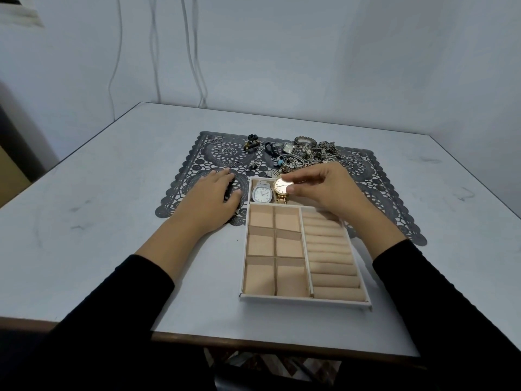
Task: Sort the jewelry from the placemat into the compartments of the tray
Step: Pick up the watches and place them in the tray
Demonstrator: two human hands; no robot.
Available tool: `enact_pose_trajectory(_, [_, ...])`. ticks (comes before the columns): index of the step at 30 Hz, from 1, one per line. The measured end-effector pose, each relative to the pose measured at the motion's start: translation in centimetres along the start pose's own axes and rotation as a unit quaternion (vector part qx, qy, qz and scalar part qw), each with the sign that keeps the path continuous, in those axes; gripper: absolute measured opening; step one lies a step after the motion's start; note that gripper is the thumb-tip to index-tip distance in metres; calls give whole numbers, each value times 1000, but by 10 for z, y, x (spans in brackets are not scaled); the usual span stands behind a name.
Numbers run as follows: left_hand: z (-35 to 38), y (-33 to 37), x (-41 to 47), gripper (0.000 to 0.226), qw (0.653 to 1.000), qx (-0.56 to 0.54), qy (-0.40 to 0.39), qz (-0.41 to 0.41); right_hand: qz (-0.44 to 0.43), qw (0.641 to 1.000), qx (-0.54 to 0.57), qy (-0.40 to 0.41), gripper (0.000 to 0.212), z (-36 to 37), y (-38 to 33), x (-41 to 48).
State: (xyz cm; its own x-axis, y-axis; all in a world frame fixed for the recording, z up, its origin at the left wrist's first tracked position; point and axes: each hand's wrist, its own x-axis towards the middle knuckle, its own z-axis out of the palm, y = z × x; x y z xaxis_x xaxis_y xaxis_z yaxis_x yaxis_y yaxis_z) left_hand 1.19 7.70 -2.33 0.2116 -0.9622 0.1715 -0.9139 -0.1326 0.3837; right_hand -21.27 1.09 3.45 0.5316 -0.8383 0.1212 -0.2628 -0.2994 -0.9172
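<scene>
Gold catches the light at the far end of the tray (303, 299): the gold watch (282, 188) lies in the long far compartment, beside the silver watch (262, 192), which is already laid there. Head view, the only one: the right hand (324, 184) reaches over the tray's far right part, thumb and fingertips pinched on the gold watch's case; its band runs from the case toward the person, so the long axis lies front to back, parallel to the silver watch. Whether the watch is fully down on the lining I cannot tell.

Flat and open, the left hand (212, 197) rests palm down on the placemat (392, 198), just beside the tray's far left corner, holding nothing.

Everything else to sort sits in the pile (306, 152) on the placemat's far part, beyond the tray and straight ahead of the right hand. A few pieces, beads (251, 142) and loose rings (215, 140) among them, lie toward the left. The right hand is the nearer to the pile; I judge its next reach is a short forward one once it lets go. The six square compartments (275, 249) and the ring rolls (329, 252) hold nothing yet.
</scene>
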Motion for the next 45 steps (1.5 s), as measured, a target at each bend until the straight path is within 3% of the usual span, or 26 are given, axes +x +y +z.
enact_pose_trajectory(6, [-1,1,0,56,1000,1,0,-1,-24,998,-62,9,26,-1,1,5])
enact_pose_trajectory(13, [0,1,-1,55,1000,-1,2,-2,11,999,12,-33,30,-3,-10,-5])
enact_pose_trajectory(27, [-1,2,-2,55,1000,-8,1,-1,-20,996,-83,21,25,3,5,6])
enact_pose_trajectory(45, [-2,3,-2,55,1000,-5,-2,-2,-49,997,-57,-13,24,1,13,9])
